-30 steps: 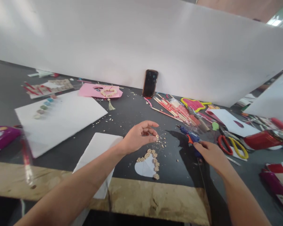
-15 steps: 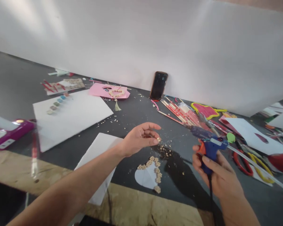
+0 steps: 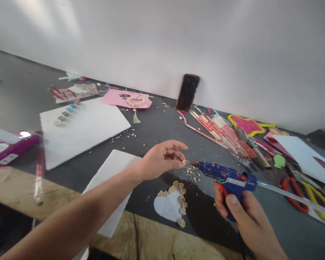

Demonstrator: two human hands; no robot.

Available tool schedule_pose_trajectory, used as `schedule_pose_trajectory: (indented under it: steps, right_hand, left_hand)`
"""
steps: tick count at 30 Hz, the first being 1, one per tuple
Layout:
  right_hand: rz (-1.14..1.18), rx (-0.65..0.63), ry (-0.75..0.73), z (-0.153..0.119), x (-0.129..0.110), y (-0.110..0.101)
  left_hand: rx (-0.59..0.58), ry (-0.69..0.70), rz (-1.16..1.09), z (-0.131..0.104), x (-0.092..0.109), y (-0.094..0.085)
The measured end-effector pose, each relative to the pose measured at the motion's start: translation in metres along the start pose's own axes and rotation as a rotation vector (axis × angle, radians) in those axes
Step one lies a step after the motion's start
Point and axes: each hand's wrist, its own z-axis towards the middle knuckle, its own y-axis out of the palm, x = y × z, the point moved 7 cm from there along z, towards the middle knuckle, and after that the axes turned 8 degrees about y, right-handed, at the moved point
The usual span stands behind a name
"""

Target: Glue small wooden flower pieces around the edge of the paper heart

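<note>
Between thumb and forefinger, my left hand point(image 3: 166, 157) pinches a small pale wood-like bit point(image 3: 184, 162). My right hand point(image 3: 243, 213) is wrapped round the grip of a blue glue gun point(image 3: 222, 173), a clear glue stick point(image 3: 292, 195) sticking out of its back. The gun's nozzle points left, at or very close to the pinched bit; whether they touch I cannot tell. Below lies a white paper heart point(image 3: 168, 207), its top and right edge lined with tan crumbly pieces point(image 3: 182, 200). Loose bits point(image 3: 192, 175) are scattered on the dark table under the nozzle.
White sheets point(image 3: 83, 130) lie left, with a purple tool point(image 3: 13, 146) beside them. A phone point(image 3: 188, 92) leans against the wall. Packed sticks point(image 3: 219, 131), red-handled scissors point(image 3: 294, 195) and a pink-and-yellow cutout point(image 3: 246, 125) are at right. A tasselled bead string point(image 3: 135, 103) rests on pink paper.
My right hand has swung the glue gun level, bringing its nozzle left to the bit in my left hand. My left hand has stayed nearly in place. The view has shifted slightly.
</note>
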Motion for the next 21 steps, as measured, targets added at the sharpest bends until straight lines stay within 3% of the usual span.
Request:
schedule_pose_trajectory:
  steps: [21]
  right_hand:
    - [-0.09, 0.017, 0.019, -0.0007, 0.0045, 0.0013]
  left_hand:
    - [0.0, 0.01, 0.019, -0.0003, -0.0007, -0.0009]
